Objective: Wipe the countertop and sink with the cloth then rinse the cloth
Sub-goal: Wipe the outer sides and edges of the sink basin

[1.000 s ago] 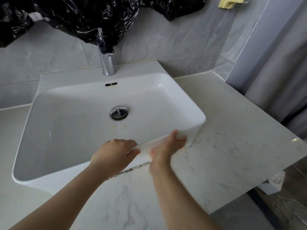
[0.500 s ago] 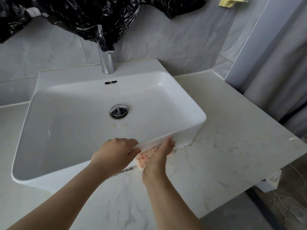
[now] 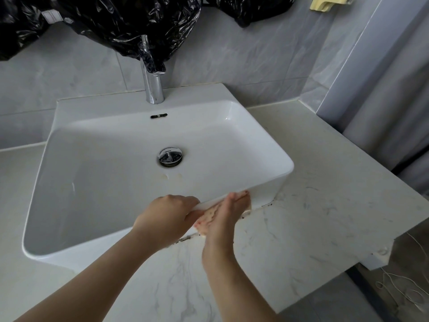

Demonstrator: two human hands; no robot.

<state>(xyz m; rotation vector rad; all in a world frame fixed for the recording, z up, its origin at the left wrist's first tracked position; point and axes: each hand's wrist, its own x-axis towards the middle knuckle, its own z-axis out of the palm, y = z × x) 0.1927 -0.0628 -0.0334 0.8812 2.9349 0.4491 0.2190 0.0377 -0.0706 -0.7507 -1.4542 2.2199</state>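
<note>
A white rectangular sink (image 3: 267,147) sits on a pale marble countertop (image 3: 325,217). My left hand (image 3: 162,219) grips the sink's front rim, fingers curled over its edge. My right hand (image 3: 222,217) presses a pinkish-orange cloth (image 3: 210,217) flat against the sink's outer front wall, just below the rim. Most of the cloth is hidden under my palm and fingers. Dark grime runs along the joint between the sink base and the counter.
A chrome faucet (image 3: 153,87) rises behind the basin, its top partly covered by black plastic bags (image 3: 130,22). The drain (image 3: 170,156) sits mid-basin with faint stains nearby. A grey curtain (image 3: 399,94) hangs right. Loose cords (image 3: 399,289) lie beyond the counter's chipped right corner.
My right hand slid left and down along the sink's front wall, exposing the cloth, then shifted slightly back to the right. My left hand stayed on the rim.
</note>
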